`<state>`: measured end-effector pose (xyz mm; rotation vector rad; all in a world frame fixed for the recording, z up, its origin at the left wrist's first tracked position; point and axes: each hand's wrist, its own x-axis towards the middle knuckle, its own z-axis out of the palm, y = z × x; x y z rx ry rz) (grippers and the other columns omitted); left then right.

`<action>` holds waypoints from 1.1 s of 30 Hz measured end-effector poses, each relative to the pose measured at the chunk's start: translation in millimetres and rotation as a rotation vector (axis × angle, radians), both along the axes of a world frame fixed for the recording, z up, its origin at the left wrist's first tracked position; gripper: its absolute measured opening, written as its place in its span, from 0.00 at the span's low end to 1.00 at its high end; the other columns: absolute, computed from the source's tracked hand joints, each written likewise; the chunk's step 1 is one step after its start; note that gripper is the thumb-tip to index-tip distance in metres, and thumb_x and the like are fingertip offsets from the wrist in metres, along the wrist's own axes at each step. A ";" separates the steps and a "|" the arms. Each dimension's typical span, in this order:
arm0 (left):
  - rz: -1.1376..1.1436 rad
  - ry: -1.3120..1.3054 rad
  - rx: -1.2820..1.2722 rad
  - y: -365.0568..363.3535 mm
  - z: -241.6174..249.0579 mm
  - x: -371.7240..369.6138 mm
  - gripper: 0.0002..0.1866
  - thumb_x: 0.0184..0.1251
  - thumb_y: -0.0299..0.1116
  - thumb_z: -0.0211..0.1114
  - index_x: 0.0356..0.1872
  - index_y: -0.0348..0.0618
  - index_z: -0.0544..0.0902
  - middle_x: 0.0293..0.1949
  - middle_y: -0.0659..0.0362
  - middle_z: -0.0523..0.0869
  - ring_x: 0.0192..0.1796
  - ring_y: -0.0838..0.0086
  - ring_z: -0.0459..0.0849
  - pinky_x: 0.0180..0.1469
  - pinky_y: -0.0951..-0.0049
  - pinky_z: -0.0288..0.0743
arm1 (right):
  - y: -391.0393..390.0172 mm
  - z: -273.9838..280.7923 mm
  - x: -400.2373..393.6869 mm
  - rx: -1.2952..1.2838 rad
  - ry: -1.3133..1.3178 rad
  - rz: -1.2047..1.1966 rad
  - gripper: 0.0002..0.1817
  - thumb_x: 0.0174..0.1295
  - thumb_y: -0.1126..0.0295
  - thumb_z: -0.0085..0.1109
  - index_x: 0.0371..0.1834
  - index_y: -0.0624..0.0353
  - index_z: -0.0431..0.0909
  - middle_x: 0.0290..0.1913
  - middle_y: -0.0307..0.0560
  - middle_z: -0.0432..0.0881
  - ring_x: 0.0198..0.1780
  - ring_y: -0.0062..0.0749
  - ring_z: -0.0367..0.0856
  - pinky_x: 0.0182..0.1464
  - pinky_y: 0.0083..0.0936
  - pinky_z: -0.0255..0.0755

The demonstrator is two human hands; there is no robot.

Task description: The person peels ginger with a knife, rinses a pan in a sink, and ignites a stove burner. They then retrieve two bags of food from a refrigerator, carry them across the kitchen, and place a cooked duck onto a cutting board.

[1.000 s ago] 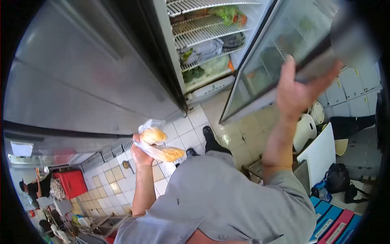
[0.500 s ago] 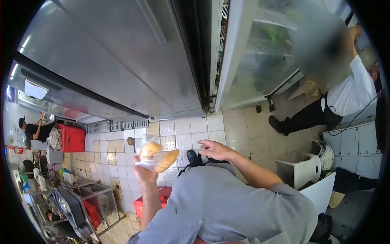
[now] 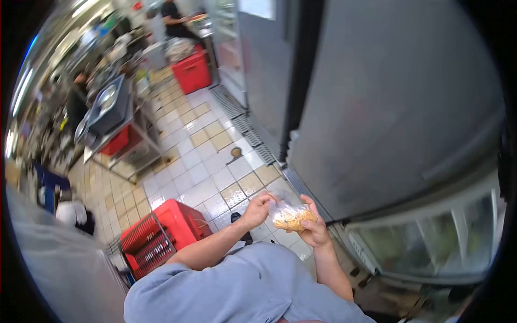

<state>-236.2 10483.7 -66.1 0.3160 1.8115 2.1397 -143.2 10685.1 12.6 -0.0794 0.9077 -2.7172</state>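
A clear plastic bag of yellow, shredded-looking food point(image 3: 291, 217) hangs in front of my body, low in the middle of the head view. My right hand point(image 3: 315, 230) is wrapped round the filled part of the bag from the right, its thumb on top. The fingers of my left hand point(image 3: 258, 210) are pinched on the bag's loose plastic at its upper left. Just what the food is cannot be made out.
A red crate point(image 3: 186, 220) with a wire rack stands to the left of my legs. Beyond it is a metal table point(image 3: 141, 156) with a grey tub. Tall steel fridges point(image 3: 388, 107) line the right side. Near another red box point(image 3: 193, 72), a co-worker point(image 3: 177, 21) is at the back.
The view has swung left towards the kitchen. My right hand, empty and apart before, now holds the bag. My left hand has shifted to the bag's loose plastic. A second bag seen before no longer shows separately.
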 end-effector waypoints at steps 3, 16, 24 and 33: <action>-0.057 -0.300 -0.062 -52.5 3.8 -22.0 0.09 0.77 0.31 0.52 0.41 0.41 0.81 0.39 0.59 0.84 0.39 0.75 0.82 0.39 0.72 0.78 | -37.9 -6.9 -63.7 0.068 -0.019 0.118 0.40 0.60 0.72 0.65 0.75 0.56 0.56 0.59 0.58 0.77 0.56 0.47 0.82 0.50 0.49 0.83; 0.320 -0.604 0.914 -321.0 -9.7 -218.8 0.22 0.79 0.45 0.52 0.69 0.52 0.71 0.54 0.54 0.84 0.44 0.72 0.87 0.33 0.76 0.82 | -129.1 -39.4 -319.6 0.041 -0.382 0.017 0.27 0.70 0.42 0.47 0.52 0.55 0.79 0.45 0.48 0.86 0.35 0.38 0.85 0.30 0.30 0.76; 0.361 -0.447 1.101 -372.5 -9.5 -300.5 0.26 0.74 0.35 0.52 0.71 0.39 0.68 0.69 0.46 0.73 0.69 0.59 0.75 0.69 0.55 0.72 | -243.3 -124.7 -504.7 -0.008 -0.668 0.321 0.29 0.65 0.45 0.50 0.53 0.60 0.77 0.50 0.51 0.82 0.48 0.45 0.81 0.51 0.43 0.75; 0.683 -0.258 0.553 -490.5 -1.4 -317.1 0.15 0.71 0.31 0.64 0.54 0.41 0.73 0.50 0.54 0.82 0.54 0.69 0.82 0.59 0.64 0.75 | -599.4 -55.8 -607.2 0.357 -0.502 1.103 0.21 0.69 0.54 0.50 0.44 0.65 0.78 0.40 0.52 0.84 0.43 0.41 0.83 0.52 0.40 0.78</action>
